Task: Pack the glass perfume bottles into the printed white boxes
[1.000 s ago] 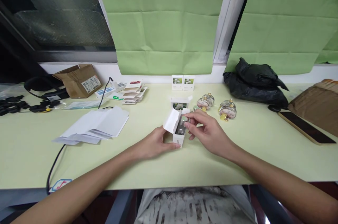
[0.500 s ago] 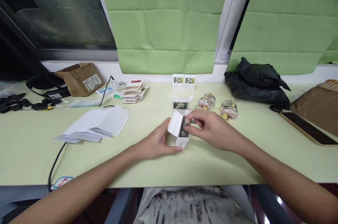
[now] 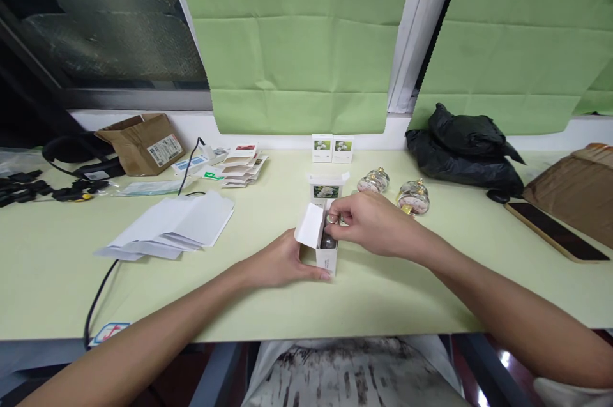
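My left hand [image 3: 280, 260] is wrapped around a small white carton [image 3: 327, 260] whose flap stands open towards the left. Inside the carton's mouth sits a small clear glass bottle [image 3: 329, 241], with my right hand [image 3: 373, 222] pinching its upper end between thumb and fingers. The bottle's lower part is hidden by the carton. Just behind stands another white carton [image 3: 326, 192] with a white-flower picture, its top flaps up. To the right of it are ornate glass bottles [image 3: 373, 181] with gold tops, and a similar glass bottle [image 3: 414, 197] stands further right.
Two small white boxes [image 3: 322, 149] stand against the wall. Folded white paper [image 3: 177, 225], a stack of flat cartons [image 3: 243, 165] and a brown cardboard box [image 3: 143, 144] lie left. On the right are a black plastic bag [image 3: 464, 148] and a phone [image 3: 555, 231].
The carton has shifted slightly left and sits more upright. My right hand has moved left and a little up with the glass bottle, which remains at the carton's mouth.
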`<action>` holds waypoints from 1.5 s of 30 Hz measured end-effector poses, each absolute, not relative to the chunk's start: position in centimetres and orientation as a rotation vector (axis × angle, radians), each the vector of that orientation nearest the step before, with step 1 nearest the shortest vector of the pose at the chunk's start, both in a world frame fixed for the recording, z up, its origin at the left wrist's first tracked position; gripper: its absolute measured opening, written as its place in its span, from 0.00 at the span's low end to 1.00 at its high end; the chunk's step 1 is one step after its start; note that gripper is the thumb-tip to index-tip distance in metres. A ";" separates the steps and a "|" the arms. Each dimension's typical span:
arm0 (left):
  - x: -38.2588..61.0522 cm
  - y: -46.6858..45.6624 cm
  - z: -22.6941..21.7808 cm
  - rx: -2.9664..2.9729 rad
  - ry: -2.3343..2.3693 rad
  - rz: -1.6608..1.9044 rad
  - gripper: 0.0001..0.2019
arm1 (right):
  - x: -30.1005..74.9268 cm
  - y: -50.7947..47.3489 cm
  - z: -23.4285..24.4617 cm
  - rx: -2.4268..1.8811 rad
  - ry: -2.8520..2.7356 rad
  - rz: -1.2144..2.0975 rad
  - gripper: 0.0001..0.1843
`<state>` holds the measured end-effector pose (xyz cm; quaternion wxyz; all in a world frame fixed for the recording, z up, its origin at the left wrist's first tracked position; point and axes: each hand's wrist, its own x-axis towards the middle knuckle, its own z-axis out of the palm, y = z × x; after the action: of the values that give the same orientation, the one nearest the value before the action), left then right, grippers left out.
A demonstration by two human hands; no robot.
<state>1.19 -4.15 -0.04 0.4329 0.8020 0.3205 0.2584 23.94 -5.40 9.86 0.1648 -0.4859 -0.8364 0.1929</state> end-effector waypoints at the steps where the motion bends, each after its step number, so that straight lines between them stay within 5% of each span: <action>1: 1.2 -4.2 0.0 1.999 0.803 0.644 0.34 | 23.9 -5.3 9.9 -1.342 -2.407 0.596 0.08; 31: 1.6 -4.3 0.2 1.977 0.779 0.643 0.34 | 23.0 -6.0 11.0 -1.362 -2.560 0.272 0.11; 45: 1.4 -4.2 0.1 1.983 0.776 0.625 0.36 | 23.1 -4.3 11.4 -1.348 -2.580 0.606 0.10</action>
<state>1.36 -4.24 0.10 0.4450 0.8001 0.3132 0.2524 23.14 -4.32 11.44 0.0837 -0.4518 -0.8646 0.2031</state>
